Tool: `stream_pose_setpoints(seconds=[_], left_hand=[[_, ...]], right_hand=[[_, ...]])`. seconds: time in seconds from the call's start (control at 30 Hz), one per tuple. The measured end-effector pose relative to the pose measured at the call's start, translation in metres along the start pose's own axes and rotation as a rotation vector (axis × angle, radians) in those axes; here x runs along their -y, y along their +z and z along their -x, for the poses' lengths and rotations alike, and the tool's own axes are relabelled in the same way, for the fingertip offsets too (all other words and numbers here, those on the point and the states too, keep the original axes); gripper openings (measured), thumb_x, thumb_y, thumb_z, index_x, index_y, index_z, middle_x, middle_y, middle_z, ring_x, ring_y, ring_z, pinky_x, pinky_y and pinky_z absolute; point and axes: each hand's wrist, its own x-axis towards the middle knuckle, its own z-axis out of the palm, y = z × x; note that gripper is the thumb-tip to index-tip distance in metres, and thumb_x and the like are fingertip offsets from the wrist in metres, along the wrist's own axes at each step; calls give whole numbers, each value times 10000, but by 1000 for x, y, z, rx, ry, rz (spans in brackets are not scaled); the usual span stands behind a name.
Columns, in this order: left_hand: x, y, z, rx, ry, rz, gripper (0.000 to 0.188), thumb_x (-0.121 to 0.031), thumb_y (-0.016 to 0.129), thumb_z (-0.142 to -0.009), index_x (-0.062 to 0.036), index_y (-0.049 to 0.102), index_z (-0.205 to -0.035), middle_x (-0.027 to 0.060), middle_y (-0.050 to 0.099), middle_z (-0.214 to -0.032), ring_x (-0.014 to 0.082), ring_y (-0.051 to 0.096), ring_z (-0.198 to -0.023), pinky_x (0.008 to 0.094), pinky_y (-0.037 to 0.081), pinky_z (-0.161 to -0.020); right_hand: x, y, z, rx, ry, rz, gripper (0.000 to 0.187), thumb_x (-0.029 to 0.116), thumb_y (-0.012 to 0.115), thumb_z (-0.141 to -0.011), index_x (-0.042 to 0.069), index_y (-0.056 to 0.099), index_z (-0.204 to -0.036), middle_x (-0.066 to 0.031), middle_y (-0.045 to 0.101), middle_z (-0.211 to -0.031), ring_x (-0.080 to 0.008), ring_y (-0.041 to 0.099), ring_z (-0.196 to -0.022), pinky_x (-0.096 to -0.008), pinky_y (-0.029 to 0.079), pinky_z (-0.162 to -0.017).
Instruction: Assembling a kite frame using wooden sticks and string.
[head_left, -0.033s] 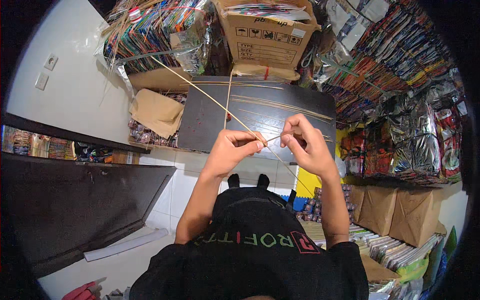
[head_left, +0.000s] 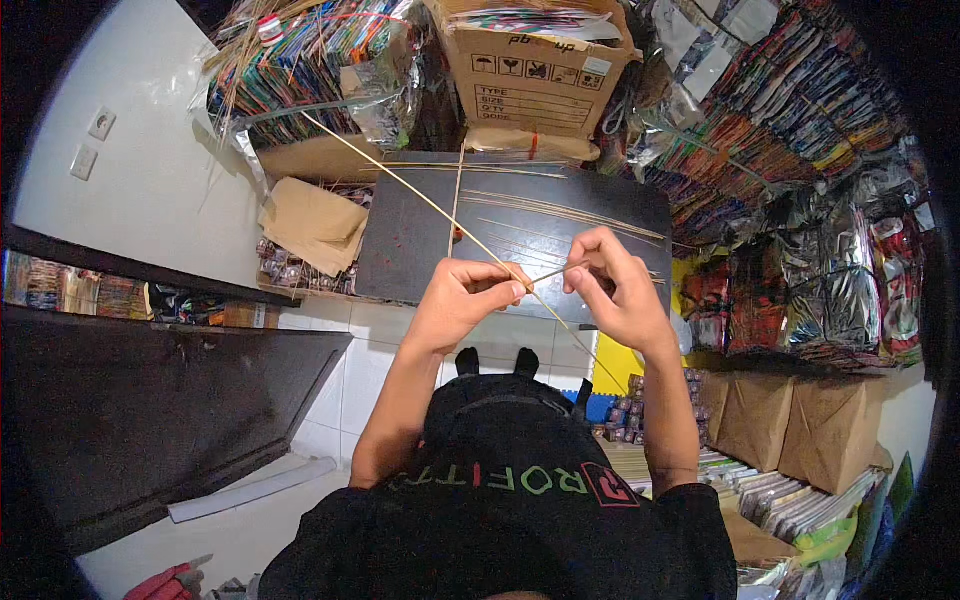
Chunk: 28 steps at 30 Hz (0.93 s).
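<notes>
My left hand (head_left: 462, 308) pinches a long, thin bamboo stick (head_left: 405, 184) between thumb and forefinger. The stick slants from the upper left down to the lower right, past my fingertips. From that pinch a short, thin brown strand (head_left: 549, 275) runs to my right hand (head_left: 622, 292), whose thumb and forefinger are closed on its other end. Whether the strand is wound round the stick or only touches it, I cannot tell. Several more thin sticks (head_left: 570, 208) lie on the dark table (head_left: 408, 240) beyond my hands, and a single stick (head_left: 458, 195) crosses it front to back.
A cardboard box (head_left: 540, 100) of flat packets stands behind the table. Tied stacks of colourful packaging (head_left: 310, 70) rise at the left, and more stacks (head_left: 790, 130) at the right. Brown paper (head_left: 315, 225) lies left of the table; brown paper parcels (head_left: 830, 425) stand lower right.
</notes>
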Motion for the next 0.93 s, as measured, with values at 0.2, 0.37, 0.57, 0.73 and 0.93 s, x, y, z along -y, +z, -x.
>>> stream_pose_setpoints(seconds=[0.2, 0.37, 0.57, 0.73, 0.93], left_hand=[[0, -7, 0, 11, -2, -19, 153, -79, 746, -903, 37, 777, -997, 52, 734, -955, 83, 625, -850, 242, 497, -756], [1, -7, -1, 87, 102, -1, 150, -53, 751, -881, 58, 773, -979, 138, 733, -1114, 171, 670, -990, 303, 534, -882], [-4, 2, 0, 159, 210, -92, 104, -41, 770, -841, 38, 777, -909, 132, 748, -1032, 203, 681, -1018, 338, 529, -866], [-9, 5, 3, 159, 89, -79, 134, -39, 770, -845, 39, 779, -954, 112, 754, -973, 170, 680, -945, 316, 526, -852], [-7, -4, 7, 99, 29, -25, 130, -70, 770, -868, 13, 792, -965, 127, 762, -998, 174, 681, -929, 312, 533, -850]], right_hand=[[0, -4, 2, -42, 18, -64, 127, 66, 604, -991, 44, 529, -1091, -39, 668, -802, -72, 591, -677, -253, 443, -598], [7, -4, 0, 25, 55, -191, 122, 83, 609, -1005, 43, 521, -1081, -25, 641, -839, -76, 603, -767, -252, 464, -676], [7, 1, -5, 138, 80, -323, 156, 120, 630, -1017, 53, 505, -1081, -2, 600, -840, -77, 581, -797, -252, 462, -727], [8, 4, -6, 104, 73, -312, 144, 112, 616, -1016, 52, 504, -1084, -2, 586, -855, -73, 570, -800, -252, 465, -728], [-5, -4, -1, 52, 49, -317, 160, 111, 631, -1006, 60, 508, -1094, -10, 596, -877, -95, 582, -805, -257, 477, -735]])
